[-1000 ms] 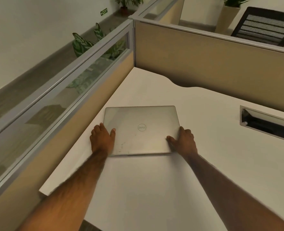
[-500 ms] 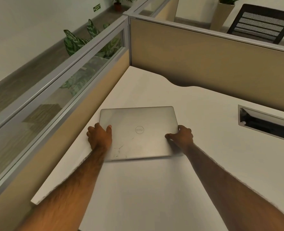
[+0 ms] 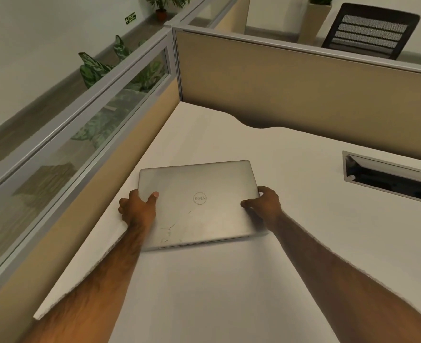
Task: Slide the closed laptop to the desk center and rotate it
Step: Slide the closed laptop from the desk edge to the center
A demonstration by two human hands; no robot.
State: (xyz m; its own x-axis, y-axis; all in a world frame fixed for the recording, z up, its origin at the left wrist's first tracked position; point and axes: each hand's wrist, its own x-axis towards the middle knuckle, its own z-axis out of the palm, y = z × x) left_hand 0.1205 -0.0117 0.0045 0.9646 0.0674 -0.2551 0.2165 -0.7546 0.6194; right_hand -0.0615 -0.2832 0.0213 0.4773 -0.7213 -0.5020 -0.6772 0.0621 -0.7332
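Note:
A closed silver laptop [image 3: 199, 191] with a round logo on its lid lies on the white desk [image 3: 229, 293], close to the desk's left edge. My left hand [image 3: 139, 210] grips the laptop's left side, thumb on the lid and fingers curled around the edge. My right hand [image 3: 265, 203] grips the right side the same way. The laptop's near right corner looks slightly raised, with a shadow under it. Scratches mark the lid near my left hand.
A beige partition [image 3: 303, 95] stands behind the desk and a glass-topped partition [image 3: 80, 144] runs along the left. A cable slot [image 3: 390, 177] is cut into the desk at the right. A black chair [image 3: 367, 30] and plants [image 3: 98, 68] stand beyond the partitions.
Both hands have shifted from resting at the laptop's near corners to gripping its left and right sides. The laptop has turned slightly, and its right side has lifted a little.

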